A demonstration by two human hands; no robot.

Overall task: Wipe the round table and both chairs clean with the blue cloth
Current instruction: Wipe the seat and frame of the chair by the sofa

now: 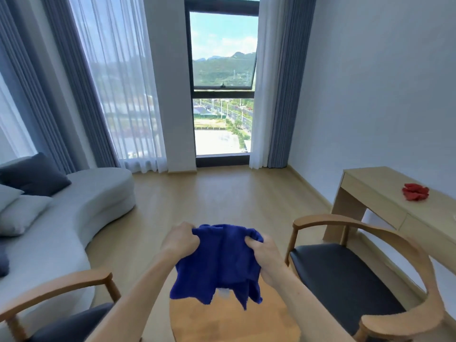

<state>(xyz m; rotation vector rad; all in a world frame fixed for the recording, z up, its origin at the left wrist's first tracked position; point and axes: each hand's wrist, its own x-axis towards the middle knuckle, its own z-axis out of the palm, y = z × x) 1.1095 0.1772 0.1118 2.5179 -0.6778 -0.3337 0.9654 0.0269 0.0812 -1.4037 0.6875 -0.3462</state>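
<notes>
Blue terry bunches under clenched fingers: the left hand and right hand each grasp a top corner of the blue cloth, which hangs limp above the round table. Soft and light, it likely handles best folded into a pad. Both forearms reach forward, level, between the chairs.

Fluffy terry blue cloth, smooth matt wooden round table, dark leather-like chair seat.

We see the round table cut off at six o'clock, partly hidden by the blue cloth; a small white object beneath stays unidentifiable.
</notes>
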